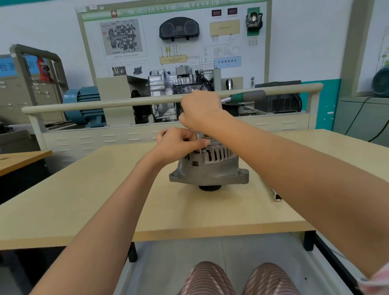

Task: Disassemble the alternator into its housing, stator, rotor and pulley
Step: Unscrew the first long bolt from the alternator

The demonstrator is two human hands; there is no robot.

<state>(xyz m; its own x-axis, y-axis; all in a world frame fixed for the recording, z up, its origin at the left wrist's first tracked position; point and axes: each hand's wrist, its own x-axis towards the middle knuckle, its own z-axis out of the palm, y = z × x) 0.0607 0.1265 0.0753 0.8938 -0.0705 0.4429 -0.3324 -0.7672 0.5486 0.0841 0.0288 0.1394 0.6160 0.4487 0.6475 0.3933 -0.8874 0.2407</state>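
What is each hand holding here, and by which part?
The right hand grips a ratchet wrench at its head end; the green handle sticks out free. The left hand pinches the thin extension shaft standing on the alternator.

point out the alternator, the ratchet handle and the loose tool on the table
alternator [215,169], head view, on the side of its grey housing.
ratchet handle [247,96], head view, on the grip sticking out past the right hand.
loose tool [277,196], head view, on its near end.
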